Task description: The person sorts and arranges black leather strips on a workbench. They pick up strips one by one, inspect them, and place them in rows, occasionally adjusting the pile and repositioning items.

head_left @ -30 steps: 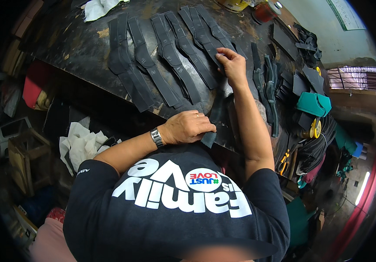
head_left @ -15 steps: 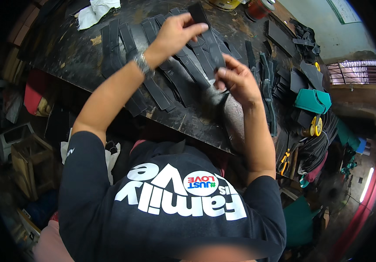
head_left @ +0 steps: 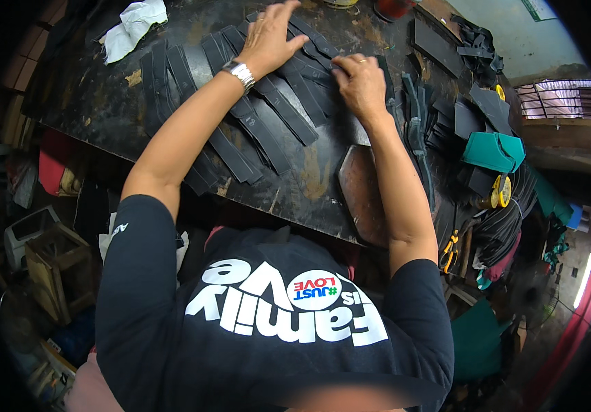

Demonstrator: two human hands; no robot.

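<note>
Rows of flat black strips [head_left: 246, 130] lie fanned out across the dark table, some overlapping and faintly marked. My left hand [head_left: 271, 42], with a metal watch at the wrist, is over the far end of the rows, fingers stretched and thumb apart. It holds nothing that I can see. Another black strip [head_left: 314, 40] slants from beside the left fingers toward my right hand [head_left: 363, 84]. The right fingers are bent closed at its near end; the fingertips partly hide that end.
On the table lie a white cloth [head_left: 132, 29], a dark brown angular board [head_left: 364, 196] by the near edge, and black scraps [head_left: 440, 130] at right. Beyond them are a green piece [head_left: 493, 152], yellow tape rolls [head_left: 501, 191] and yellow-handled scissors [head_left: 451, 252]. A red can [head_left: 393, 8] stands at the back.
The strip held up between both hands has come down onto the others. My left hand has moved up and left and opened; the right has moved up. The brown board is uncovered.
</note>
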